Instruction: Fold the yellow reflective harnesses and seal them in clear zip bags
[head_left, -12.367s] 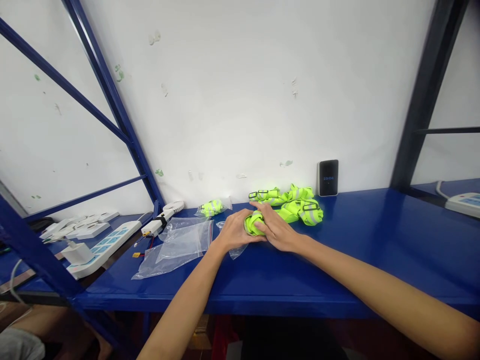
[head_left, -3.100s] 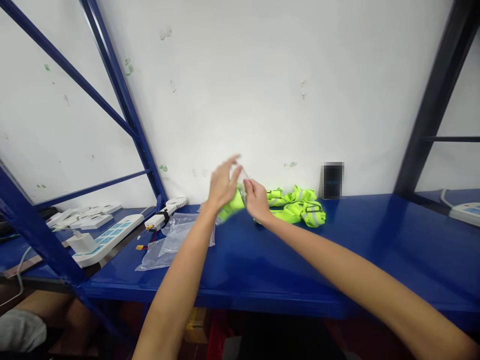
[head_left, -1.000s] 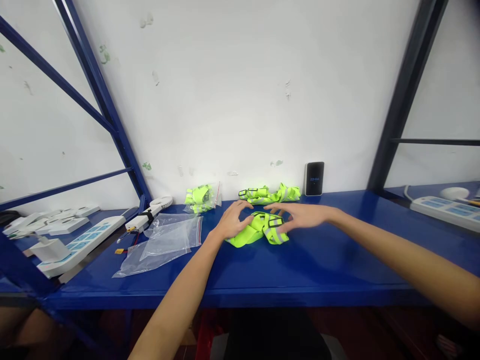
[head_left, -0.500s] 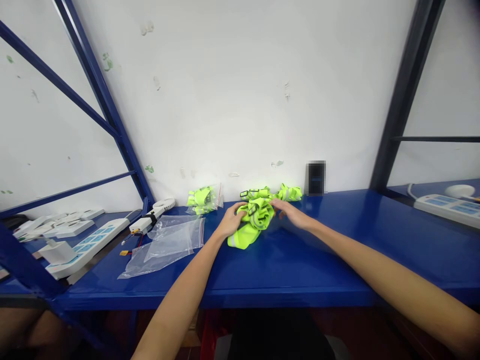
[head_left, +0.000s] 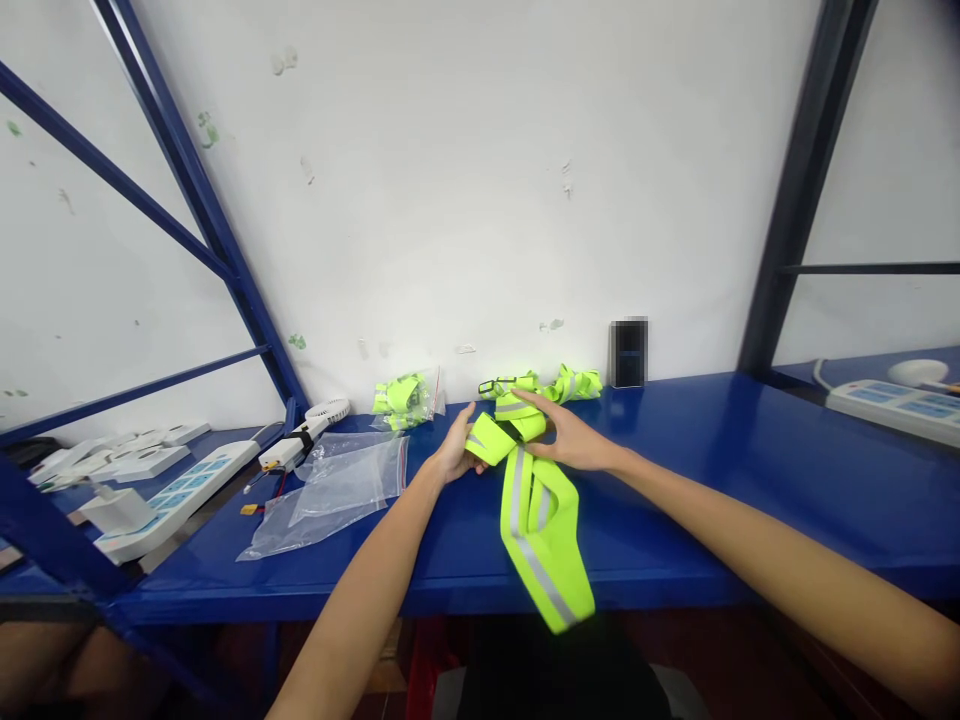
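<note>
Between my two hands is a bunched neon-yellow reflective strap (head_left: pixel 541 540) with a silver stripe. Its loose loop trails toward me and hangs over the table's front edge. My left hand (head_left: pixel 456 448) grips its left side, thumb up and fingers partly under the fabric. On the right, my right hand (head_left: pixel 566 432) curls round the bundle from above, fingers on the folds. Just behind lie more yellow reflective straps (head_left: pixel 577 383), one with a dark buckle. To the left sits a similar strap packed in a clear bag (head_left: pixel 405 398).
Empty clear zip bags (head_left: pixel 341 490) lie on the blue table (head_left: pixel 712 480), left of my hands. Near them are a small white fan (head_left: pixel 328 410) and wiring. Power strips (head_left: pixel 180 500) stand at both sides. A dark pixelated object (head_left: pixel 628 353) leans on the wall.
The rolled strap has come partly undone, and a long loop now falls toward me over the front edge. My right hand has moved onto the bundle.
</note>
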